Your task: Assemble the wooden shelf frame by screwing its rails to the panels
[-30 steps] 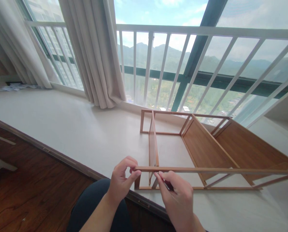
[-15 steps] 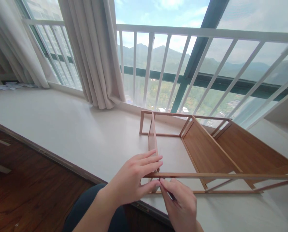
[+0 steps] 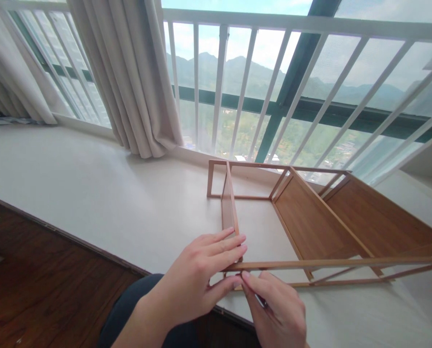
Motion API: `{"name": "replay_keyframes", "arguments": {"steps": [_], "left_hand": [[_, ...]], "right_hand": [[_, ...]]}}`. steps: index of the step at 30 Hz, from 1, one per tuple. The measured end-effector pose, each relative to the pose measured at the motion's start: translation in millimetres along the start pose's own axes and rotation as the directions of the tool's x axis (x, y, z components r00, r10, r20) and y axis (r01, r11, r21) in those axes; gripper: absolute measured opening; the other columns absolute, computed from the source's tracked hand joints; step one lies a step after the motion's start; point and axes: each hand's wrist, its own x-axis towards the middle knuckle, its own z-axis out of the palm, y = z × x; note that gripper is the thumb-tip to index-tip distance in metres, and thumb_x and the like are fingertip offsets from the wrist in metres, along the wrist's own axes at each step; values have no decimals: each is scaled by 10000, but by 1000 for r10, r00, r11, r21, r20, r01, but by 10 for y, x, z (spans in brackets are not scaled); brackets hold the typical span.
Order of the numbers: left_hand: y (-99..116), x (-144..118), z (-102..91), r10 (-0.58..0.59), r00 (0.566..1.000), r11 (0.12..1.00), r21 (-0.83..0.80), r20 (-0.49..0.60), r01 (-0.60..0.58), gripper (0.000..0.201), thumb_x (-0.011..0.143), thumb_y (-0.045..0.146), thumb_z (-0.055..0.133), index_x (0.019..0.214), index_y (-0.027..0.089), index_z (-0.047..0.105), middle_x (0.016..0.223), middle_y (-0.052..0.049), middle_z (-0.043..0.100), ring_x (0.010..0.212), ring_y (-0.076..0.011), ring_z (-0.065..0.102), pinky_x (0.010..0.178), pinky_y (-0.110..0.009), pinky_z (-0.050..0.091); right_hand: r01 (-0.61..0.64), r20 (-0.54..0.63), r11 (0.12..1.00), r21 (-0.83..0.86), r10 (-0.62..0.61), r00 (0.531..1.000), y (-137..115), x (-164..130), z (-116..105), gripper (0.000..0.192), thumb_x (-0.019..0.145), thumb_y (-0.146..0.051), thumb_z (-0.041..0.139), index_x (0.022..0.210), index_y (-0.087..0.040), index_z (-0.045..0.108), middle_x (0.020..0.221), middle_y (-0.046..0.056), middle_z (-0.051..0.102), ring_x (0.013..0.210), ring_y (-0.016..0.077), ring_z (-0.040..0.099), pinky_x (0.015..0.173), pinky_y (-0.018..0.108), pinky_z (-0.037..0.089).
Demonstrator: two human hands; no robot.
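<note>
A brown wooden shelf rack (image 3: 315, 224) lies on its side on the white ledge. My left hand (image 3: 201, 268) holds the rack's near left corner, its fingers stretched over the end shelf board (image 3: 229, 203) and its thumb below the long front rail (image 3: 332, 263). Just right of that thumb, my right hand (image 3: 279, 307) is closed in a pinch under the same rail. A small dark, shiny thing (image 3: 260, 300) shows between its fingers; most of it is hidden, and its kind cannot be made out.
Behind the rack stand a white railing (image 3: 219, 92) and windows. A beige curtain (image 3: 132, 82) hangs down to the white ledge (image 3: 93, 188). Papers (image 3: 6, 121) lie at the far left. Below the ledge's front edge is a dark wood floor (image 3: 31, 290).
The camera view has tilted slightly downward. My right hand has shifted a little right and down, still pinching under the rail. My left hand keeps its place on the corner.
</note>
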Motion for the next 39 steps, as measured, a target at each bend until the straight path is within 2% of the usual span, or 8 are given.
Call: {"name": "replay_keyframes", "arguments": {"steps": [7,11,16,22,26,32,36,39], "left_hand": [[34,24,-95,26,999,996,86,27,-28,450,1002,236,503,1449,289,503,1508,23,535,1459,-182,442,1149,-373,477],[52,34,-137,25,998,997,76,56,-30,501,1012,214,470,1507,282,438,1509,1,534,1453,-169,450,1151,-351,480],[58,55,-166,24,997,998,64,73,-29,497,1010,183,450,1502,255,456,1505,-33,536,1456,-176,444,1155,-349,482],[59,37,-155,15,997,999,51,77,-19,495,1012,174,437,1498,270,460,1519,0,520,1465,-154,428,1168,-326,475],[61,41,-153,0,998,998,61,67,-4,488,1005,171,450,1483,265,483,1530,3,504,1455,-156,444,1165,-324,482],[44,54,-141,3,999,998,63,51,-6,482,1002,171,452,1475,258,494,1525,-1,512,1455,-156,445,1175,-330,472],[32,49,-114,0,999,998,58,37,-2,468,1002,184,460,1462,253,513,1509,-15,533,1443,-179,464,1163,-353,485],[26,50,-91,1,1000,999,54,-9,0,442,996,192,480,1430,247,550,1483,-26,561,1418,-194,497,1132,-367,512]], "right_hand": [[16,-20,1000,5,-16,1000,-16,48,17,209,864,35,656,951,-146,714,589,-28,477,504,91,411,474,214,369],[-9,-37,1000,16,10,999,-56,56,65,192,868,31,649,920,-142,714,582,-31,455,501,91,390,466,219,348],[-13,-42,1000,1,13,999,-45,29,84,203,863,36,647,921,-145,715,588,-29,455,505,93,390,472,223,340],[4,-27,1000,18,-3,1000,-10,24,76,215,863,50,636,921,-140,719,582,-38,422,504,89,364,468,226,313],[-49,-47,999,22,50,998,-41,33,80,170,881,5,647,884,-152,712,572,-45,429,480,83,378,451,220,324],[-151,-106,988,11,152,983,-105,49,93,114,863,-80,718,803,-172,689,580,-27,589,458,83,494,460,202,403],[-158,-128,987,-5,156,979,-116,56,113,136,871,-95,706,759,-170,683,549,-32,556,443,81,460,446,202,390],[-190,-108,982,-3,189,976,-107,70,110,150,876,-112,708,744,-172,669,552,-32,571,447,83,491,466,196,421]]}}
